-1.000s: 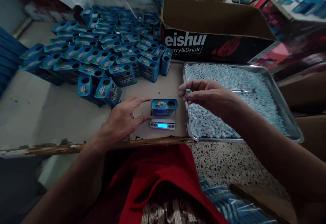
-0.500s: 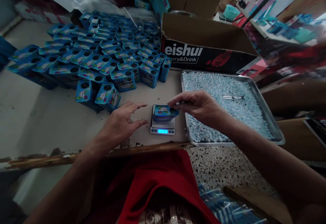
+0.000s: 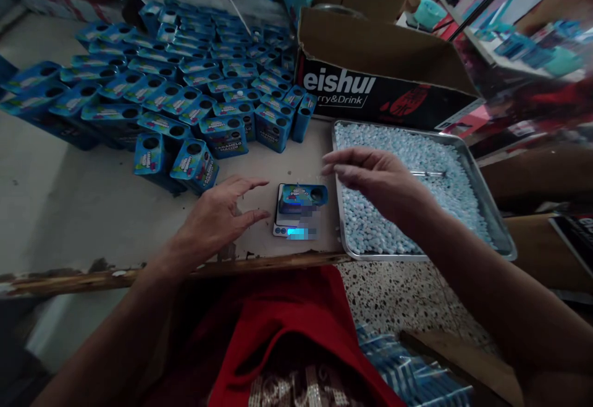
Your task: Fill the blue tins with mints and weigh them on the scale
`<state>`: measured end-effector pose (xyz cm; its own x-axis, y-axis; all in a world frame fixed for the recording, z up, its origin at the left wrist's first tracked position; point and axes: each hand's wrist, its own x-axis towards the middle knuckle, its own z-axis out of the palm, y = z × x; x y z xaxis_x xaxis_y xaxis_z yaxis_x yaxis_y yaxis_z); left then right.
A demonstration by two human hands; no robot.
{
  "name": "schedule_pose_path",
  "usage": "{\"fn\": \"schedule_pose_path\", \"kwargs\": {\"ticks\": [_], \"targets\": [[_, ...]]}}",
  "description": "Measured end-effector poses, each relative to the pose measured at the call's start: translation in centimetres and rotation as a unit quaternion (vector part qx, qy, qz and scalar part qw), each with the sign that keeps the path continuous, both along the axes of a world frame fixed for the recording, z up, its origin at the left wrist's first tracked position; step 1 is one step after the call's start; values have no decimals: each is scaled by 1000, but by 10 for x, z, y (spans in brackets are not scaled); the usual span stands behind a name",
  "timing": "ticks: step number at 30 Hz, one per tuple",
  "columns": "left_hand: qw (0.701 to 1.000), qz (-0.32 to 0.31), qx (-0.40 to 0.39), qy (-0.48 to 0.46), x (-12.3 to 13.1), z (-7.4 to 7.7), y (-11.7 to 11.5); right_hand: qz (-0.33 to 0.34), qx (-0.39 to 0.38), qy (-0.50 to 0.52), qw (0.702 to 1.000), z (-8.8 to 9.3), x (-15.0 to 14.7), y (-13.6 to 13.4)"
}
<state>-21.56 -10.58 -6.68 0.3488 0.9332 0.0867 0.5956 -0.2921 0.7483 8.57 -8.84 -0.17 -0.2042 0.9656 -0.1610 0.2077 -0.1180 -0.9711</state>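
Note:
On a small digital scale (image 3: 280,231) with a lit blue display lies a blue candy tin (image 3: 296,196), a dark round hole at the right end of its top. To the left of the scale, my left hand (image 3: 220,212) is open, thumb and fingers spread apart and nothing between them. My right hand (image 3: 370,175) hovers above the left edge of a metal tray (image 3: 339,209) full of pale blue and white candies (image 3: 384,234). Its fingers are drawn together and a little blurred; whatever they may hold is hidden.
Many similar blue tins (image 3: 225,135) stand crowded at the back left of the table. Behind the tray is an open black cardboard box (image 3: 393,101). A thin clear tool (image 3: 426,174) lies on the candies. The table's worn wooden edge (image 3: 162,274) runs along the front.
My right hand has drawn back from the tin's hole, up and to the right towards the tray. My left hand keeps its open pose beside the scale.

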Motion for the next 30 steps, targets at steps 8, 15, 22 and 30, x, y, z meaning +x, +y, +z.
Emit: {"fn": "schedule_pose_path", "kwargs": {"ticks": [8,15,22,30], "targets": [[999,1,26,22,5,-2,3,-270,-138,125,945,-33,86,-16],[998,25,57,-5,14,15,6,-105,-33,77,991,-18,43,-20],[999,20,34,10,17,25,-6,45,65,-4,997,-7,-6,-2],[994,-20,105,18,55,6,2,53,83,-34,995,-13,-11,-1]]}}
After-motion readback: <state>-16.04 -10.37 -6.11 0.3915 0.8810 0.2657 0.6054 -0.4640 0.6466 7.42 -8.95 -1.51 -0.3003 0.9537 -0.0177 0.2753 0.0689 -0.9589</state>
